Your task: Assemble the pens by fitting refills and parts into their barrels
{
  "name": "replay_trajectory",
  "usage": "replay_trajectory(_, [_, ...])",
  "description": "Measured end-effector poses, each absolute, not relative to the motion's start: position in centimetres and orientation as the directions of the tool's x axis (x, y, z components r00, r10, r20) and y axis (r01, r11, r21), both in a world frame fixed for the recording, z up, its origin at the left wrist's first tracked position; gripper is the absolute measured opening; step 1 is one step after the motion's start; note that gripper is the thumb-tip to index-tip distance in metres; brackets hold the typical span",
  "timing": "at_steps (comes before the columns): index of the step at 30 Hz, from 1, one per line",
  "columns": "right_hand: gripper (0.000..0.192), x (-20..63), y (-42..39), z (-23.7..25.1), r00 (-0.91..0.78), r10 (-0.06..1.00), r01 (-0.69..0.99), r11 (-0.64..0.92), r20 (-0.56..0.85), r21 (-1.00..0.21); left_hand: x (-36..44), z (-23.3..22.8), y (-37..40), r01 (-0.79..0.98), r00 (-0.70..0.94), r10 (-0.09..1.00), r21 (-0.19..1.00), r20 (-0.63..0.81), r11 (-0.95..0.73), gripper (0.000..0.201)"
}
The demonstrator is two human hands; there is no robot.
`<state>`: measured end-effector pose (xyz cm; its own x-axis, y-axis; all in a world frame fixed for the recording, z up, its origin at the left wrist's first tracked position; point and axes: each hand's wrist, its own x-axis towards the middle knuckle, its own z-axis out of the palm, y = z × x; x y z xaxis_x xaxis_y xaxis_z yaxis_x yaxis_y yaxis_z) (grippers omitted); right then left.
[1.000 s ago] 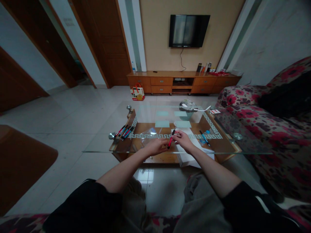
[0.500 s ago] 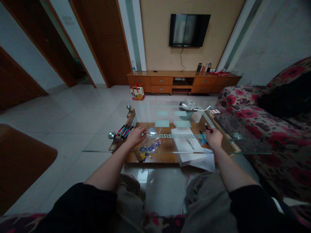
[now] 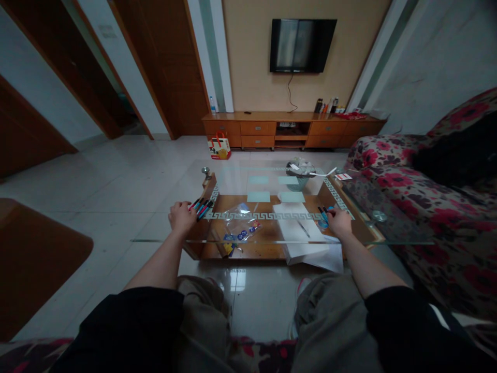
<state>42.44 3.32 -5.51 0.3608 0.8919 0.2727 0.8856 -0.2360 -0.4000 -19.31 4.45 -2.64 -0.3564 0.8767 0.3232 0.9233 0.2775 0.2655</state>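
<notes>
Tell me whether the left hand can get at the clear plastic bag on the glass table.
Probably yes: the left hand rests by the pens, and the plastic bag lies just beside them with nothing between.

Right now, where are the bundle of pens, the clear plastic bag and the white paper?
bundle of pens (image 3: 202, 208), head view, on the middle of the barrels.
clear plastic bag (image 3: 241, 224), head view, on its centre.
white paper (image 3: 297, 230), head view, on its bare middle.
</notes>
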Motion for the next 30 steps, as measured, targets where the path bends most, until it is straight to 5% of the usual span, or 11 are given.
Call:
replay_trajectory(16, [0.030,41.5,2.9,-5.0,0.370,0.901,0.899,-0.285,0.228,-0.332,-22.0,-5.2,5.5,0.888,-0.415,0.888,0.302,0.198,0.348,0.049])
replay_trajectory(30, [0.031,40.2,2.7,-3.9,0.331,0.853,0.928,-0.218,0.403,-0.302,-21.5,-4.4,5.9,0.852,-0.384,0.919,0.417,0.090,0.316,0.039])
